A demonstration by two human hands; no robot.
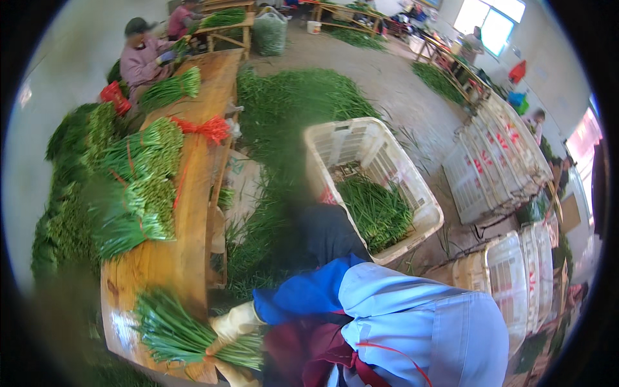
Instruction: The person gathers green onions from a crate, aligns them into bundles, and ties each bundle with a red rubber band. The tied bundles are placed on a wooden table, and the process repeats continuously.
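A loose bunch of long green stalks point(176, 334), which look like garlic chives, lies across the near end of the wooden table point(159, 261). My right hand point(232, 326), in a cream glove, grips it from above near the pale cut ends. At the lower edge of the view, my left hand point(234, 372) holds the same bunch from the other side, partly cut off by the frame. Farther along the tabletop, tied bundles of chives point(140, 193) are stacked with red bands around them. A bunch of red ties point(205, 128) lies past that stack.
A white plastic crate point(425, 217), partly filled with cut greens point(375, 210), stands on the floor beside me. Loose greens point(304, 96) cover the floor by the table. White crates point(493, 159) are stacked farther right. A person point(145, 60) works at the table's far end.
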